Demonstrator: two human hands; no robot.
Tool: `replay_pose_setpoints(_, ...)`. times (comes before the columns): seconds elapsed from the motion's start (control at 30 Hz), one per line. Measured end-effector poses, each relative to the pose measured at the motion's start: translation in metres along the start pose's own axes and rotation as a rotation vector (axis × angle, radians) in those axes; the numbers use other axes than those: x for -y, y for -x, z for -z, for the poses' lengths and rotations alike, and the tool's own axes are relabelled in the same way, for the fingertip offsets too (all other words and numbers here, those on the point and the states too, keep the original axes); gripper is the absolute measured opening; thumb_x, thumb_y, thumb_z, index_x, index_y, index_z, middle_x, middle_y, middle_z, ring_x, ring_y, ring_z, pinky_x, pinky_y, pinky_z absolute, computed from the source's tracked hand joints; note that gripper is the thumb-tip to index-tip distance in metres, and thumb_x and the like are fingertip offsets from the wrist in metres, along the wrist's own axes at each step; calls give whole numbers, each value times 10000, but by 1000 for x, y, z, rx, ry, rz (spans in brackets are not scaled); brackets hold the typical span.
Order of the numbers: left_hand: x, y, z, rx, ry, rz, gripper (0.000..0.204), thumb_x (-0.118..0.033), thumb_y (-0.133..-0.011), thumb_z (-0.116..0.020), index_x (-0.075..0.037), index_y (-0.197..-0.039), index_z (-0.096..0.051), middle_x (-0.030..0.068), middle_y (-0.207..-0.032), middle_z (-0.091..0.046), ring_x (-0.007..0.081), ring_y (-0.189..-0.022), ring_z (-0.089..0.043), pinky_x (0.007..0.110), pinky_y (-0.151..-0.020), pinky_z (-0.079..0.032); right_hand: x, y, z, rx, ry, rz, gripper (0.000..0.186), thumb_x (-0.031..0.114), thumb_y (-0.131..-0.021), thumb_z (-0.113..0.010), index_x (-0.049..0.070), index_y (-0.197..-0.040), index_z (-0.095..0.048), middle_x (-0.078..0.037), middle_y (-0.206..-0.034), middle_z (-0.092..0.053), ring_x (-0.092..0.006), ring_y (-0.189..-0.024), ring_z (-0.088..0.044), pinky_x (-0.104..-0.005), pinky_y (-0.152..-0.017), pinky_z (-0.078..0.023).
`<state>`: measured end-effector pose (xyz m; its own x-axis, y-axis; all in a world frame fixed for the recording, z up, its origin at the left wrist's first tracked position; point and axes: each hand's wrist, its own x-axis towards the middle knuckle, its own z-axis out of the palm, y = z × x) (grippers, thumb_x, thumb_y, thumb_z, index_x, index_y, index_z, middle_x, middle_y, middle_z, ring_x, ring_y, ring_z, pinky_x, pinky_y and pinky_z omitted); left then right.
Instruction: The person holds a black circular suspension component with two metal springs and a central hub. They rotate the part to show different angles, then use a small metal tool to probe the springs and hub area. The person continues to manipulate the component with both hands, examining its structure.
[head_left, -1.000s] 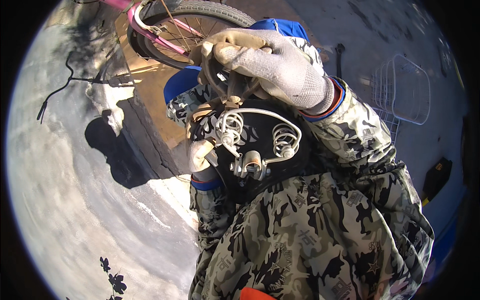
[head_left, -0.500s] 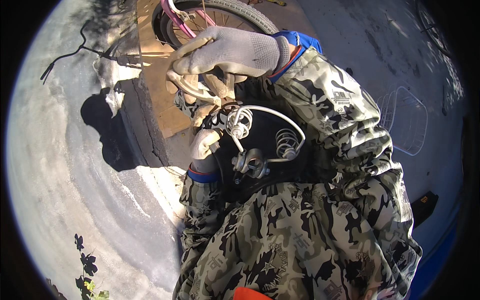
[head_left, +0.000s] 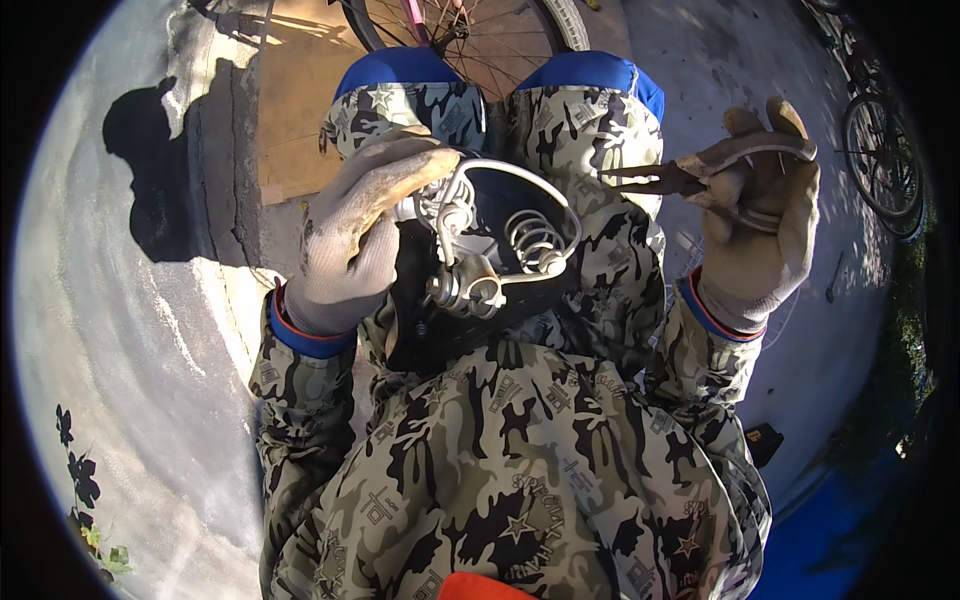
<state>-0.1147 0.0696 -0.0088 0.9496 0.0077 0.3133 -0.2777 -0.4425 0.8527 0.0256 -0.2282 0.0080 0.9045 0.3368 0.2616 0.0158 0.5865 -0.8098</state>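
Observation:
My left hand (head_left: 360, 235), in a dirty grey work glove, grips an upturned black bicycle saddle (head_left: 480, 290) resting on my lap. The saddle's underside shows white metal rails, two coil springs (head_left: 535, 240) and a clamp (head_left: 465, 290). My right hand (head_left: 755, 225), also gloved, is raised to the right of the saddle and is closed on a pair of pliers (head_left: 665, 182) whose jaws point left toward the saddle. I wear camouflage sleeves and trousers with blue knee patches (head_left: 400, 72).
A bicycle wheel (head_left: 470, 25) with a pink frame stands just beyond my knees. A second bicycle wheel (head_left: 880, 150) is at the far right. A wooden board (head_left: 295, 110) lies on the concrete ground at the upper left, where shadows fall.
My right hand has come off the saddle and swung out to the right with the pliers. My left hand has shifted up onto the saddle's left side.

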Motion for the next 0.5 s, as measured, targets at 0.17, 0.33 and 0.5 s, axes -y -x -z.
replay_pose_setpoints(0.17,-11,-29,0,119,-449,-339,452,85,-849,-615,-91,-1251,-725,111,-1325,-655,363,-1262,-612,494,-1098,-498,-15,13,2,-96,104,-13,552,341,-1122,-398,-139,-1383,-479,-336,-1110,-679,-169,-596,-674,-211,-436,-475)
replay_pose_setpoints(0.33,-37,-43,-15,378,-534,-508,296,-277,-832,-712,-170,-1105,-753,20,-1213,-704,285,-1266,-618,576,-1138,-443,-27,17,0,-111,200,-123,534,361,-1112,-444,-112,-1335,-548,-266,-1061,-719,-180,-653,-714,-225,-514,-556)
replay_pose_setpoints(0.5,-23,-39,-12,504,-611,-506,250,-290,-786,-691,-58,-880,-697,107,-858,-656,267,-1155,-630,633,-1173,-376,-33,21,-2,-134,269,-168,567,407,-1120,-383,-83,-1363,-533,-242,-1114,-709,-125,-606,-662,-195,-429,-403)
